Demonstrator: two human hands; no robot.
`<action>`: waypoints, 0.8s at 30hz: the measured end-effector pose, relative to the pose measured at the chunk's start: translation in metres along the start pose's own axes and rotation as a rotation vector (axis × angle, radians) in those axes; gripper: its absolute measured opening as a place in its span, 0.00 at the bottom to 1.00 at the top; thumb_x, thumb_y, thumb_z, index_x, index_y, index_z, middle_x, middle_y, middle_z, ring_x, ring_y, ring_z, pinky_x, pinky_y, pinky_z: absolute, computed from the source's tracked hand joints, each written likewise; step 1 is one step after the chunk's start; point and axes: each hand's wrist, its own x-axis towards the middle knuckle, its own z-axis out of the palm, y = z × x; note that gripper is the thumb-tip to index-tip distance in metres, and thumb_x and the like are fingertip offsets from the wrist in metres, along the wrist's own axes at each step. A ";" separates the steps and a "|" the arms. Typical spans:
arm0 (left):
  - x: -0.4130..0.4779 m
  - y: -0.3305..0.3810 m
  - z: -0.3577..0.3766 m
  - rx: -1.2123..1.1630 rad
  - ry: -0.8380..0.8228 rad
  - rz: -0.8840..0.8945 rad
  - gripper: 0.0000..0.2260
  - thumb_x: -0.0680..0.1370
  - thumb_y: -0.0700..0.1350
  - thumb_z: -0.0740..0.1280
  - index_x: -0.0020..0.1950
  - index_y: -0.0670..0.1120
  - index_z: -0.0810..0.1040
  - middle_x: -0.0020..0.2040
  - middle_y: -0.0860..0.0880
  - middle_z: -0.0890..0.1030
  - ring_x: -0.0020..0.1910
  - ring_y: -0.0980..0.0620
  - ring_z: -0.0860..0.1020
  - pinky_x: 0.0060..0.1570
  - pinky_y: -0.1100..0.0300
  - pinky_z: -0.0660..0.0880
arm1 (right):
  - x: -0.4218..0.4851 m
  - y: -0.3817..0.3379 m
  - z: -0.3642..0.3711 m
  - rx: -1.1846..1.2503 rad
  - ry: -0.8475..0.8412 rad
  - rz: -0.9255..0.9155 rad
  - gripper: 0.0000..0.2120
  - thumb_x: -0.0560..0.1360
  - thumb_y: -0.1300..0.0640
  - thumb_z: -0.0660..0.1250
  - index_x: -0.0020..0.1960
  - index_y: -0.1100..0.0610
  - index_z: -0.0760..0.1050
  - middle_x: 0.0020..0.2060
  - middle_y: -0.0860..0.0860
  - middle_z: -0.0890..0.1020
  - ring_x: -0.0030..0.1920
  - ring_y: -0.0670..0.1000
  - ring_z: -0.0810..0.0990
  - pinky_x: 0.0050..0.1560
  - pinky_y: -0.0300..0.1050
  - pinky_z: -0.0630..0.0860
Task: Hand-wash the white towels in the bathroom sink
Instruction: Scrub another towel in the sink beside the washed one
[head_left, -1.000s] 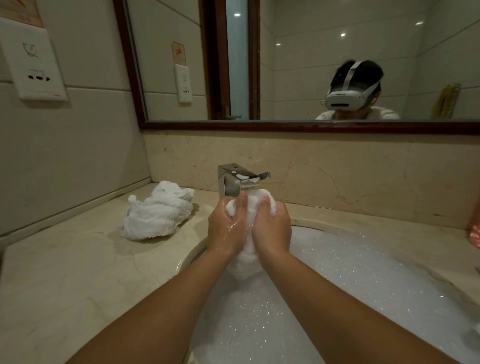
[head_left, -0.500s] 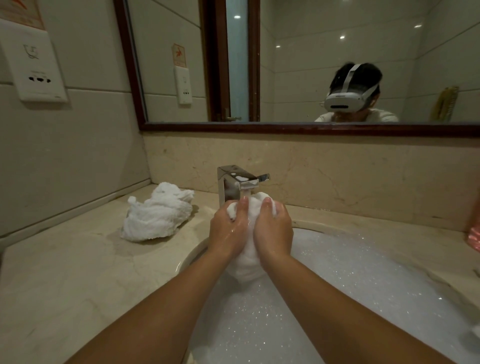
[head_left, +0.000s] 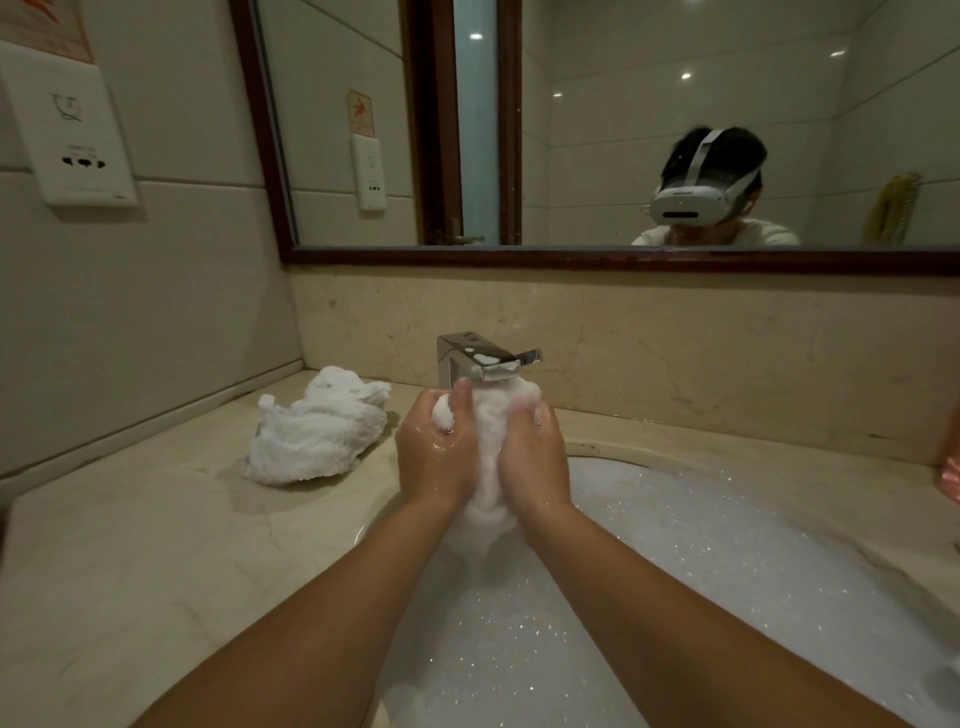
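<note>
At the upper left of the frame a white socket plate (head_left: 78, 140) is fixed to the tiled wall. Below it, at left of centre, a crumpled white towel (head_left: 317, 431) lies on the beige marble countertop (head_left: 130, 545), near the back corner and apart from the hands.

Both bare forearms rise from the bottom edge and converge at the middle of the frame, over the back part of the sink (head_left: 597, 448). The left hand (head_left: 436, 452) is wet, its back toward the camera and its fingers curled round a second, soapy white towel (head_left: 488, 431) — a bulge of cloth shows inside its grip. The right hand (head_left: 535, 462) mirrors it, with foam-covered fingers wrapped round the other side of the same towel. The hands sit close together, so the towel is squeezed between them; its lower end hangs down toward the foam (head_left: 701, 545) that fills the basin.

Just behind the fingertips stands the square chrome faucet (head_left: 478, 361), its spout right above the towel's top. A dark-framed mirror (head_left: 623, 130) spans the wall above — and a pink object (head_left: 951, 475), too cropped to identify, sits at the right edge.
</note>
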 end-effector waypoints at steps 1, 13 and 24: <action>0.001 0.000 -0.001 -0.003 0.028 0.011 0.18 0.84 0.57 0.64 0.40 0.47 0.76 0.33 0.54 0.78 0.32 0.63 0.75 0.32 0.69 0.70 | -0.001 -0.001 0.003 0.006 -0.014 0.009 0.18 0.87 0.42 0.52 0.66 0.46 0.77 0.54 0.48 0.85 0.54 0.51 0.84 0.56 0.51 0.80; 0.002 0.005 0.002 -0.161 -0.152 -0.260 0.24 0.84 0.64 0.58 0.60 0.44 0.78 0.50 0.49 0.82 0.49 0.53 0.80 0.48 0.56 0.76 | 0.001 0.006 -0.009 -0.113 -0.026 -0.082 0.31 0.77 0.30 0.67 0.76 0.40 0.69 0.68 0.50 0.78 0.66 0.53 0.77 0.69 0.55 0.74; -0.004 0.004 0.005 -0.294 -0.413 -0.257 0.29 0.73 0.69 0.65 0.68 0.53 0.79 0.59 0.50 0.86 0.59 0.50 0.84 0.63 0.46 0.80 | 0.020 0.000 -0.025 0.303 0.277 0.107 0.17 0.77 0.49 0.76 0.62 0.53 0.77 0.52 0.51 0.84 0.54 0.55 0.84 0.62 0.56 0.81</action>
